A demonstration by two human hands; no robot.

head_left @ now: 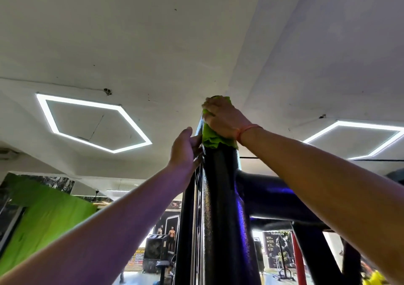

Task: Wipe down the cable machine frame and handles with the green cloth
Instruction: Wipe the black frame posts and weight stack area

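The cable machine's black upright post (220, 208) rises through the middle of the view, seen from below. My right hand (225, 118) grips the green cloth (213, 137) around the top of the post, close under the ceiling; cloth sticks out above and below the hand. My left hand (185, 151) rests on the left side of the post just below, fingers pointing up along it and touching the thin cables (197, 175) beside it. A black crossbar (275, 195) branches off to the right under my right forearm.
White ceiling with hexagonal strip lights (94, 122) lies close above. A green wall panel (46, 219) is at lower left. Gym posters, a black fan unit (156, 252) and a red post (298, 260) show below.
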